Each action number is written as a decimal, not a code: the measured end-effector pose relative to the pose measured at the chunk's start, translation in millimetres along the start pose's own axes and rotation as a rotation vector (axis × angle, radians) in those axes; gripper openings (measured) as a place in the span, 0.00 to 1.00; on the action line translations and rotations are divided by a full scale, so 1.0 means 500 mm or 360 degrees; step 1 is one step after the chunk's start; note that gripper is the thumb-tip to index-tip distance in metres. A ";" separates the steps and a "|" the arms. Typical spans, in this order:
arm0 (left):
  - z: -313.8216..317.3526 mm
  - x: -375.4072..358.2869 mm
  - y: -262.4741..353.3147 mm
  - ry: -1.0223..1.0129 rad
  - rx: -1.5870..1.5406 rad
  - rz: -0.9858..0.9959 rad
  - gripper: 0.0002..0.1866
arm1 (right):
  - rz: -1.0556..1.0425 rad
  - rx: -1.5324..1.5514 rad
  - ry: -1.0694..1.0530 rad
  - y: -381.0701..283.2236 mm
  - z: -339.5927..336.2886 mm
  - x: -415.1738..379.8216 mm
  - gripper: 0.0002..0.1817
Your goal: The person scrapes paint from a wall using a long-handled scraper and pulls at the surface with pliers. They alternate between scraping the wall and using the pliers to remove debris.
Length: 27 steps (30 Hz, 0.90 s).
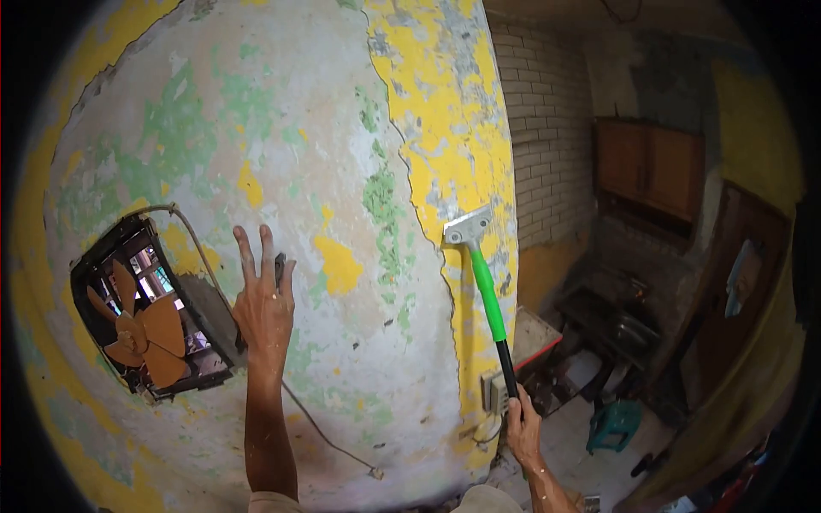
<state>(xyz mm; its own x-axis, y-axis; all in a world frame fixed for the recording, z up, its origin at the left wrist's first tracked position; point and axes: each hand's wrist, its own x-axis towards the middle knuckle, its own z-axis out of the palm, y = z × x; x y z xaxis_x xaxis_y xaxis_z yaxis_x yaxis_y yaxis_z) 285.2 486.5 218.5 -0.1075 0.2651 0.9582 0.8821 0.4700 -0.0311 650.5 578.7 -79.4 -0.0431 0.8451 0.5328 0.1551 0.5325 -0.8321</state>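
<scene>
My left hand [264,299] is raised in front of the patchy wall [316,171], its fingers apart, with a small dark thing showing between fingers and thumb. My right hand [523,427] is wrapped round the black lower handle of a scraper [487,286] with a green sleeve. The scraper's wide metal head lies at the yellow paint strip [445,120], near the jagged edge where yellow meets bare whitish plaster. Patches of green and yellow paint remain on the plaster.
A fan [141,335] with orange blades sits in a wall opening at the left, its cable hanging beside it. At the right are an electrical box [495,392], a green stool [614,426], a sink [637,332], wooden cabinets [648,167] and a door [731,282].
</scene>
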 end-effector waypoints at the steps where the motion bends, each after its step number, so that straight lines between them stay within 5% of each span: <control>1: 0.001 -0.003 -0.001 -0.0005 -0.0026 -0.0008 0.35 | 0.0159 0.0061 -0.0075 -0.008 -0.012 0.027 0.24; 2: -0.001 -0.010 0.003 -0.0027 -0.0057 -0.0017 0.35 | 0.0334 0.0111 -0.0150 -0.037 -0.026 0.062 0.24; 4: -0.001 -0.012 0.004 -0.0037 -0.0073 -0.0039 0.35 | -0.0253 -0.0037 0.0062 -0.092 -0.034 0.204 0.26; 7: -0.019 -0.007 0.016 -0.0209 -0.0056 -0.0169 0.35 | -0.0658 0.0075 0.0149 -0.204 -0.070 0.464 0.28; 10: -0.018 -0.006 0.011 -0.0235 -0.0035 -0.0175 0.35 | -0.0218 0.0385 0.0113 -0.312 -0.086 0.536 0.23; 14: -0.011 -0.015 0.003 -0.0153 -0.0013 -0.0120 0.33 | -0.0310 0.0067 0.0019 -0.141 -0.064 0.382 0.27; 18: 0.005 -0.031 -0.014 -0.0055 0.0073 -0.0015 0.34 | 0.0259 -0.0030 -0.0244 0.062 -0.090 -0.016 0.28; 20: -0.029 -0.027 0.008 -0.0318 0.0110 -0.0165 0.35 | 0.0405 -0.0278 -0.0277 0.185 -0.150 -0.214 0.28; 22: -0.027 -0.029 0.002 -0.0378 0.0087 -0.0183 0.36 | 0.0419 -0.0410 -0.0313 0.179 -0.181 -0.291 0.30; 24: -0.012 -0.039 -0.004 -0.0388 0.0133 -0.0171 0.36 | 0.0976 -0.0586 -0.0554 0.092 -0.232 -0.308 0.32; 27: -0.005 -0.057 -0.004 -0.0291 0.0027 -0.0134 0.36 | 0.0647 -0.0493 -0.0535 0.105 -0.207 -0.283 0.28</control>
<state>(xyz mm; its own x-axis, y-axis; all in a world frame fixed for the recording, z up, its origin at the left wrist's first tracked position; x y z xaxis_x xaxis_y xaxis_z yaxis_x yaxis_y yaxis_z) 287.7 476.0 192.0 -0.2634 0.3720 0.8901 0.8587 0.5109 0.0406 766.7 482.4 -182.6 -0.2213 0.9732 0.0620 0.5022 0.1682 -0.8482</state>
